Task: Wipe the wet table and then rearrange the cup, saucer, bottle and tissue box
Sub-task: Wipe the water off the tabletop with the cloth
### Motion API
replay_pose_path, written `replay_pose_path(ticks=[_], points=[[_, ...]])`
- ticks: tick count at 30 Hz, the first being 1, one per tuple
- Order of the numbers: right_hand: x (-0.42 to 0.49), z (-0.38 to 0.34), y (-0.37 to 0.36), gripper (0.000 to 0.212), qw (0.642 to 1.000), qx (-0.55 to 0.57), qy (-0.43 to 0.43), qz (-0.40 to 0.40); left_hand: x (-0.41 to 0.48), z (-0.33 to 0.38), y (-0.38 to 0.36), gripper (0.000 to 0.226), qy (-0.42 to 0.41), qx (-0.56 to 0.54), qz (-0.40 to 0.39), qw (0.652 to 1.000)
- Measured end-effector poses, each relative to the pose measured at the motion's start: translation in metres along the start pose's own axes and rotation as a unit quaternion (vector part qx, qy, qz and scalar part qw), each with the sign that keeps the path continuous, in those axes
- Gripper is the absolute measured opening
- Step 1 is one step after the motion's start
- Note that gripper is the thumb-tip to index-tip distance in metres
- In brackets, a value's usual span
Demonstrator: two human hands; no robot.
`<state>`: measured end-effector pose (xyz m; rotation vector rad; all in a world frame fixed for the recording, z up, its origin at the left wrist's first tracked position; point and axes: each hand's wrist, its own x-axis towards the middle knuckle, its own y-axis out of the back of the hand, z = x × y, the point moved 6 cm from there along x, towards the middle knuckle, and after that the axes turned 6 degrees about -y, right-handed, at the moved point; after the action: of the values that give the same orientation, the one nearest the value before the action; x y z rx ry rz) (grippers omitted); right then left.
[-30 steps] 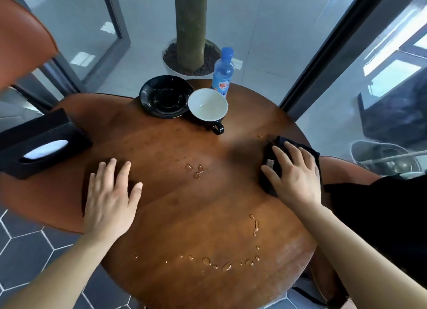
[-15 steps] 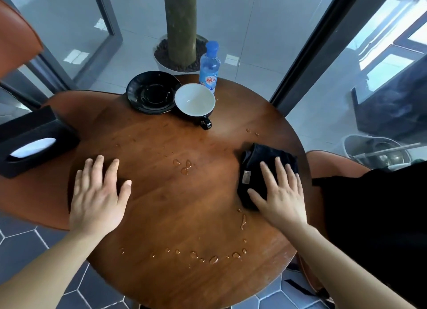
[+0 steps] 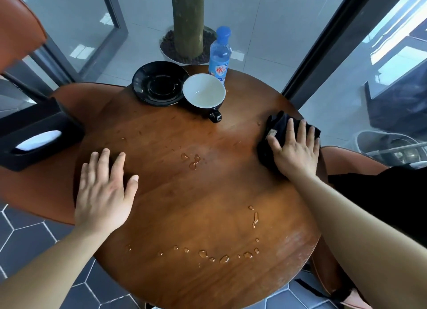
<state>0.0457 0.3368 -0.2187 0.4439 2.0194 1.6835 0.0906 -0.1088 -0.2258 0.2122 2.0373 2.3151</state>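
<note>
Glass walls, hexagon-tiled floor

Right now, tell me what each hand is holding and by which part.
Neither grips anything. The right hand presses flat on top of the black cloth; the left hand lies flat, palm down, on the bare wooden table.

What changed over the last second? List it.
The right hand slid the cloth toward the near droplets, then back out to the right edge, leaving them unwiped. The left hand stayed flat on the table; cup, saucer and bottle stayed put.
</note>
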Motion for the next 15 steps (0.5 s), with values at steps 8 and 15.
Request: replay_pose_path(ticks=[8,15], points=[[-0.008,-0.036,-0.007,0.073,0.993,-0.054,0.101,-0.026,0.003,0.002,-0.004,0.081,0.009,0.013,-0.024,1.0],[-0.067,-0.002,-0.009,0.074,0.971,-0.101,0.211,-0.045,0.003,0.003,-0.004,0.079,-0.001,0.027,-0.024,0.999]])
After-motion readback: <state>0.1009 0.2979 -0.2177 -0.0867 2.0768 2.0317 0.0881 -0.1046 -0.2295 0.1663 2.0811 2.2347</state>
